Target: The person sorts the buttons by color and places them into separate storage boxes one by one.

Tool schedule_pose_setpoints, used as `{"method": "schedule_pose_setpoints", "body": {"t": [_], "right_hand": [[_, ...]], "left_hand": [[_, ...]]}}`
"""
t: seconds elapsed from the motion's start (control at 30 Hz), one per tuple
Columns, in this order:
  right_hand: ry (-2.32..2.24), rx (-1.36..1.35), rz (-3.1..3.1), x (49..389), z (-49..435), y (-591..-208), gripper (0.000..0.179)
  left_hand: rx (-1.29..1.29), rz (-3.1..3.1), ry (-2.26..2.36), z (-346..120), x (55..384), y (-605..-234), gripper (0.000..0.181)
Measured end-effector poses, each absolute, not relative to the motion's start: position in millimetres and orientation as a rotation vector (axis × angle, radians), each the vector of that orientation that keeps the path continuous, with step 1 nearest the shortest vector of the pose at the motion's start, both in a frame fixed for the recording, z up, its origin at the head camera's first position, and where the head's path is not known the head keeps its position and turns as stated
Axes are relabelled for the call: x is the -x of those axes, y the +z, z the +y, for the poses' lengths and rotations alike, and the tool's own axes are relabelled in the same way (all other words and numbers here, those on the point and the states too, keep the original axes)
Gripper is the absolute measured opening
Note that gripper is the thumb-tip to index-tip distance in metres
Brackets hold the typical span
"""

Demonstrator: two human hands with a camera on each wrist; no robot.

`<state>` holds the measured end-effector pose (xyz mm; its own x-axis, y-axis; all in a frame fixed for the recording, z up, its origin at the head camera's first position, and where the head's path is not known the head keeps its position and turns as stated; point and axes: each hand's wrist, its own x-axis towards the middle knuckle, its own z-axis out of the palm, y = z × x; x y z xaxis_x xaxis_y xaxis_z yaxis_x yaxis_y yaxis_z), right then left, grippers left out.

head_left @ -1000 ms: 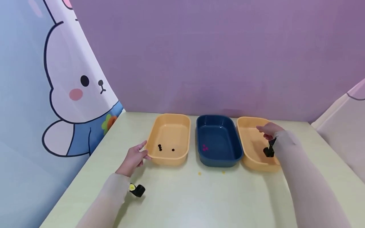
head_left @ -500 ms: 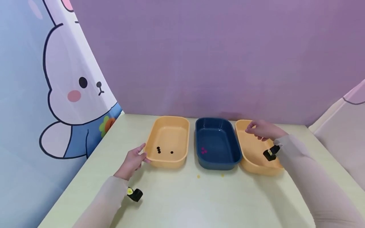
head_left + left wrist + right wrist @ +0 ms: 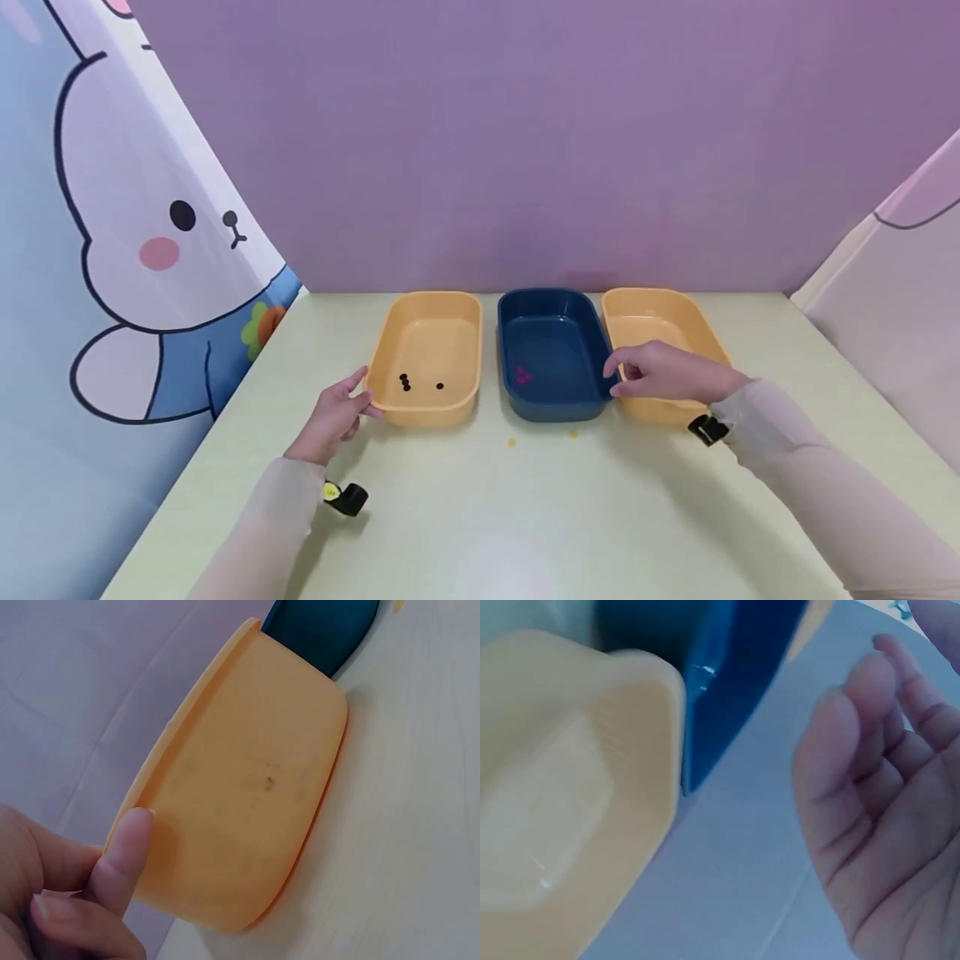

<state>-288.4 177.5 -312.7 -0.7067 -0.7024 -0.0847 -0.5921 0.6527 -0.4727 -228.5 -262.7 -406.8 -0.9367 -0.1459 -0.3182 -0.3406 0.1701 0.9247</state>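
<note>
My left hand (image 3: 330, 421) pinches the near left corner of the left yellow bin (image 3: 442, 333) by its rim; a fingertip (image 3: 135, 832) lies on its outer wall. Inside that bin are several small black pieces (image 3: 406, 382), with one lying apart. My right hand (image 3: 663, 372), fingers loosely bent, hovers over the right yellow bin (image 3: 660, 321), fingertips at the side rim of the blue bin (image 3: 562, 350). In the right wrist view the palm (image 3: 907, 847) shows nothing held. Small pink pieces (image 3: 522, 376) sit in the blue bin's near left part.
Two tiny yellow pieces (image 3: 512, 442) lie on the pale table (image 3: 480, 517) in front of the blue bin. A purple backdrop (image 3: 525, 150) rises behind the three bins, and a sheet with a cartoon rabbit (image 3: 157, 208) hangs at left.
My right hand has come left and nearer from over the right yellow bin to the blue bin's side rim. The left hand keeps its hold. The head view has shifted slightly.
</note>
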Motion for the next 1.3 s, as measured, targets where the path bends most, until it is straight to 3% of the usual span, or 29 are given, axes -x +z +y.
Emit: {"method": "schedule_pose_setpoints", "body": {"t": [0.17,0.5,1.07,1.3], "right_hand": [[-0.650,1.246,2.564,280.8,176.7,-328.6,0.012],[-0.572,1.478,2.575,270.2,165.2,-353.8,0.012],[-0.500,1.412,2.563,262.0,167.0,-390.2,0.017],[-0.398,1.342,2.548,270.9,164.3,-395.6,0.030]], "left_hand": [[0.505,2.270,1.852,-264.5,231.0,-406.0,0.056],[0.467,2.236,1.928,-264.8,229.8,-404.7,0.057],[0.465,2.258,1.893,-260.8,234.1,-406.6,0.056],[0.486,2.232,1.929,-259.8,230.7,-408.2,0.057]]}}
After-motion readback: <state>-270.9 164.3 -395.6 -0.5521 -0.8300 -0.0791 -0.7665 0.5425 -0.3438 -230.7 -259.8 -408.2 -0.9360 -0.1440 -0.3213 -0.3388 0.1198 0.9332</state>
